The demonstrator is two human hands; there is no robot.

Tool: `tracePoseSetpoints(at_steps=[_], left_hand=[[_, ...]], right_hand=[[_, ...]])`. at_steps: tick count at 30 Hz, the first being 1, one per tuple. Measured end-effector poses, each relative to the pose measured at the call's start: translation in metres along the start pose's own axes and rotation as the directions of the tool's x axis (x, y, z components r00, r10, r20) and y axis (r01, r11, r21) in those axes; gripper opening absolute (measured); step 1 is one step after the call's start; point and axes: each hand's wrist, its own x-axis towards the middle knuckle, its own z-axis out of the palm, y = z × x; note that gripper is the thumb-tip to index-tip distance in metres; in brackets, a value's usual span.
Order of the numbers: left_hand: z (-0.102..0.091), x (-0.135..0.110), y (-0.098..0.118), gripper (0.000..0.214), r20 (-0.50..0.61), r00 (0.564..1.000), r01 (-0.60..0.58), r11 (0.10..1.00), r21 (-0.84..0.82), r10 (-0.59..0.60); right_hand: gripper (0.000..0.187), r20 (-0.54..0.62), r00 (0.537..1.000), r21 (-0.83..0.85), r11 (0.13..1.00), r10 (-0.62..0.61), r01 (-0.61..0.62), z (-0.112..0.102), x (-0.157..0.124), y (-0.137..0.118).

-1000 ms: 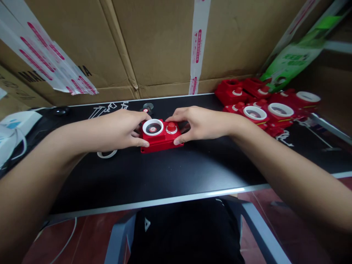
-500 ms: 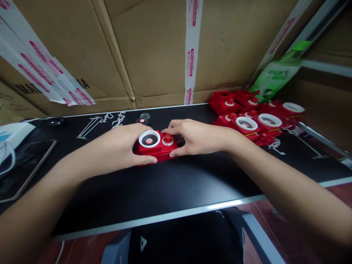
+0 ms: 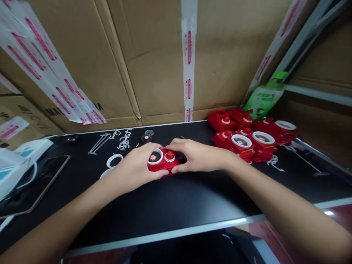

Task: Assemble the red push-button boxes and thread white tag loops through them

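Note:
A small red plastic unit (image 3: 162,162) with a white-rimmed round dial and a red button lies on the black table (image 3: 170,201). My left hand (image 3: 136,165) wraps its left end, thumb along the front edge. From the other side, my right hand (image 3: 196,156) clasps the right end, with fingertips by the red button. Both hands are closed around the unit.
A pile of several like red units (image 3: 249,135) sits at the back right, beside a green pouch (image 3: 261,97). White rings (image 3: 114,160), a black disc (image 3: 146,137) and white plastic scraps (image 3: 123,139) lie behind my hands. A tablet (image 3: 33,185) lies at the left. Cardboard boxes (image 3: 154,62) wall the back.
The view has tilted up, so table and hands sit lower and smaller in the frame. Both hands have stayed clasped on the red unit, drawing slightly tighter around it.

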Motion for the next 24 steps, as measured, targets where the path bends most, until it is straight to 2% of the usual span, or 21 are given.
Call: tracePoseSetpoints(at_steps=[6, 9, 11, 12, 15, 18, 19, 21, 24], left_hand=[[0.001, -0.005, 0.003, 0.06, 0.006, 1.0, 0.001, 1.0, 0.001, -0.001], [0.002, -0.008, 0.004, 0.078, 0.003, 1.0, 0.019, 1.0, 0.006, -0.019], [-0.005, -0.007, 0.002, 0.089, -0.008, 0.999, 0.033, 0.999, -0.03, -0.034], [-0.012, -0.006, -0.001, 0.088, -0.024, 0.999, 0.036, 0.997, -0.073, -0.038], [-0.04, 0.0, -0.025, 0.058, -0.138, 0.989, 0.016, 0.981, -0.192, -0.043], [-0.066, 0.007, -0.067, 0.04, -0.249, 0.966, 0.077, 0.997, 0.025, -0.068], [-0.07, 0.009, -0.081, 0.037, -0.255, 0.965, 0.097, 0.99, 0.102, -0.068], [-0.071, 0.013, -0.106, 0.031, -0.247, 0.967, 0.11, 0.978, 0.179, -0.064], [-0.061, 0.016, -0.128, 0.027, -0.23, 0.971, 0.115, 0.971, 0.209, -0.066]], right_hand=[[0.072, 0.002, 1.0, 0.04, 0.999, 0.022, -0.023, 0.0, -0.001, 0.0], [0.076, -0.009, 1.0, 0.03, 0.999, 0.025, -0.025, 0.001, 0.0, 0.003], [0.074, -0.013, 0.999, 0.036, 0.999, 0.031, -0.031, 0.002, 0.0, 0.003], [0.073, -0.01, 0.999, 0.046, 0.998, 0.032, -0.032, 0.002, 0.0, 0.003], [0.073, 0.009, 1.0, 0.096, 0.995, 0.027, -0.028, 0.006, 0.001, -0.001], [0.073, 0.015, 1.0, 0.121, 0.993, 0.002, -0.004, 0.013, 0.002, -0.011], [0.072, 0.014, 1.0, 0.125, 0.992, -0.012, 0.01, 0.017, 0.003, -0.015], [0.073, 0.015, 0.999, 0.136, 0.99, -0.039, 0.036, 0.024, 0.004, -0.022], [0.074, 0.014, 0.998, 0.151, 0.987, -0.053, 0.051, 0.033, 0.005, -0.031]])
